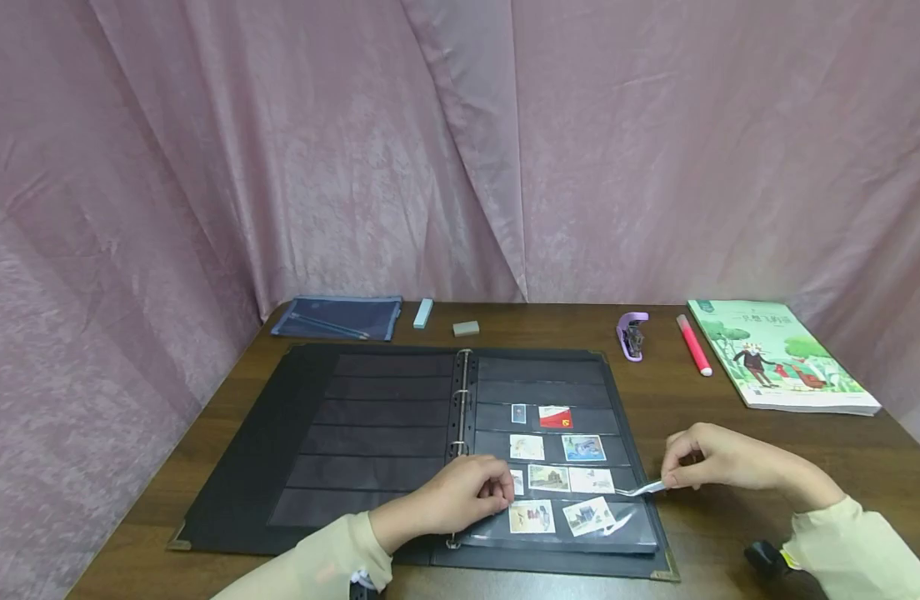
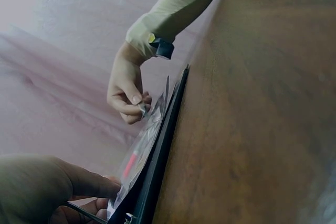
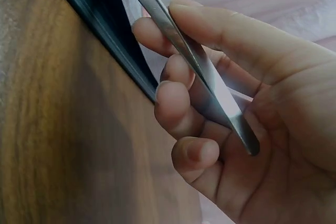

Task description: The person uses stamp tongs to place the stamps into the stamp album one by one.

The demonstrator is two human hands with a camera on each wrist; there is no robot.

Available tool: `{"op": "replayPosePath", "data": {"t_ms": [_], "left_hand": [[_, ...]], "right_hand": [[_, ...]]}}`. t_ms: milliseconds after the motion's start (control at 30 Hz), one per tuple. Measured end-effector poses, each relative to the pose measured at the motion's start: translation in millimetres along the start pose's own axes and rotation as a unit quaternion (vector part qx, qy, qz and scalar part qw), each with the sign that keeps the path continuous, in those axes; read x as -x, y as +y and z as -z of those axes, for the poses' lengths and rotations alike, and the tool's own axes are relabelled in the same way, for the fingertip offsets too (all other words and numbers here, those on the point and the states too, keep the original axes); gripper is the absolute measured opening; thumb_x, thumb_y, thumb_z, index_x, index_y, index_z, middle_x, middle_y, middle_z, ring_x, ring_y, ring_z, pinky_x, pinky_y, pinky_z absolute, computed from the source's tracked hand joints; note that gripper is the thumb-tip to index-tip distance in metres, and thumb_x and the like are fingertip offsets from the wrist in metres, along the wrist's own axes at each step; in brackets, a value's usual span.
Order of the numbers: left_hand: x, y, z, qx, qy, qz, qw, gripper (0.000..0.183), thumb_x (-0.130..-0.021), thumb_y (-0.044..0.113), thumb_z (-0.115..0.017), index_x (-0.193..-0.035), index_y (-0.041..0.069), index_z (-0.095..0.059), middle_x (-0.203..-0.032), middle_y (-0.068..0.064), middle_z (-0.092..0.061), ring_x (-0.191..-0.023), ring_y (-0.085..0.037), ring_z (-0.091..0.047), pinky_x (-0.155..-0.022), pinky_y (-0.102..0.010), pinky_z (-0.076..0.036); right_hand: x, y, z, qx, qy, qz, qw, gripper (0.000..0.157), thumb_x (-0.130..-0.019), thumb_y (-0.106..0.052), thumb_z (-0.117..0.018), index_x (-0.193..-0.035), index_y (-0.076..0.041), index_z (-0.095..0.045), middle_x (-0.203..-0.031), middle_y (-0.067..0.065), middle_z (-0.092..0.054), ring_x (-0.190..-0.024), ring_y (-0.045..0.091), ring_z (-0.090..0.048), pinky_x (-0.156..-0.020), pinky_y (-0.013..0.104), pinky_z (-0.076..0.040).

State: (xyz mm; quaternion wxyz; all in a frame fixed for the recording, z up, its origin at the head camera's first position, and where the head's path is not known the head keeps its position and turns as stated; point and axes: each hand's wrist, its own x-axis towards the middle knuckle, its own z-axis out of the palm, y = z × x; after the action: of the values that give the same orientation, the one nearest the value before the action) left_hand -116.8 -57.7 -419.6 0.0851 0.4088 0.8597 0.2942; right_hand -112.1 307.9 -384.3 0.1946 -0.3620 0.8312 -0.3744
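Observation:
A black ring-bound stamp album (image 1: pixel 238 467) lies spread on the table, its right-hand page holding several stamps in clear-fronted rows. My right hand (image 1: pixel 711 458) holds metal tweezers (image 3: pixel 202 72) between thumb and fingers. The tweezer tips reach over the page's right edge, beside a pale stamp (image 1: pixel 591 481); I cannot tell whether they touch it. My left hand (image 1: pixel 471 496) rests by the rings at the page's inner side, partly covering a small stamp (image 1: pixel 517 482). In the left wrist view, its curled fingers pinch a thin dark edge of the album page (image 2: pixel 86 213). Below, another stamp (image 1: pixel 589 517) sits tilted.
Behind the album lie a blue mesh pouch (image 1: pixel 340 317), a light blue stick-shaped item (image 1: pixel 423 313) and a grey eraser (image 1: pixel 466 328). A purple stapler (image 1: pixel 632 336), a pink marker (image 1: pixel 694 345) and a green-covered book (image 1: pixel 782 358) lie at the back right. Pink curtains hang behind the table.

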Motion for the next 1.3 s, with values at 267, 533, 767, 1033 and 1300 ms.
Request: {"op": "replayPosePath", "data": {"t_ms": [267,533,767,1033,1300], "left_hand": [[-0.5,0.2,0.5,0.010,-0.003,0.008,0.9999,0.011,-0.080,0.010,-0.063,-0.077,0.019,-0.057,-0.067,0.010,-0.050,-0.060,0.005,-0.042,-0.056,-0.011,-0.035],[-0.4,-0.5,-0.4,0.007,-0.002,0.007,0.9999,0.011,-0.080,0.010,-0.063,-0.077,0.019,-0.057,-0.067,0.011,-0.049,-0.059,0.005,-0.042,-0.056,-0.010,-0.035],[-0.9,-1.8,-0.4,0.003,-0.005,0.009,0.9999,0.011,-0.081,0.012,-0.062,-0.077,0.021,-0.057,-0.068,0.012,-0.049,-0.060,0.005,-0.042,-0.055,-0.011,-0.035],[-1.1,-1.5,0.4,0.001,-0.002,0.006,1.0000,0.011,-0.081,0.011,-0.062,-0.077,0.020,-0.057,-0.067,0.012,-0.049,-0.059,0.005,-0.042,-0.056,-0.011,-0.035],[-0.6,-0.9,0.3,0.000,-0.003,0.003,1.0000,0.011,-0.081,0.010,-0.062,-0.077,0.020,-0.057,-0.068,0.011,-0.049,-0.060,0.005,-0.041,-0.056,-0.011,-0.035]], "right_hand": [[-2.0,-6.3,-0.2,0.060,0.031,-0.004,0.998,0.009,-0.085,-0.019,-0.059,-0.082,-0.018,-0.067,-0.071,-0.008,-0.056,-0.064,-0.003,-0.049,-0.054,0.019,-0.043],[-16.2,-11.7,-7.2,0.041,0.014,-0.026,0.999,0.010,-0.086,-0.021,-0.058,-0.081,-0.017,-0.066,-0.073,-0.006,-0.056,-0.056,-0.004,-0.049,-0.047,0.021,-0.044],[-22.8,-13.2,-7.7,0.068,0.037,-0.002,0.997,0.010,-0.085,-0.022,-0.059,-0.082,-0.019,-0.068,-0.074,-0.007,-0.058,-0.065,-0.004,-0.046,-0.052,0.017,-0.041],[-25.0,-11.6,-8.8,0.077,0.032,0.018,0.996,0.009,-0.085,-0.021,-0.060,-0.082,-0.020,-0.068,-0.074,-0.008,-0.058,-0.070,-0.005,-0.047,-0.060,0.016,-0.041],[-25.1,-14.8,-8.7,0.052,-0.002,-0.005,0.999,0.008,-0.084,-0.020,-0.061,-0.081,-0.018,-0.068,-0.073,-0.008,-0.056,-0.068,-0.005,-0.045,-0.058,0.017,-0.041]]}}
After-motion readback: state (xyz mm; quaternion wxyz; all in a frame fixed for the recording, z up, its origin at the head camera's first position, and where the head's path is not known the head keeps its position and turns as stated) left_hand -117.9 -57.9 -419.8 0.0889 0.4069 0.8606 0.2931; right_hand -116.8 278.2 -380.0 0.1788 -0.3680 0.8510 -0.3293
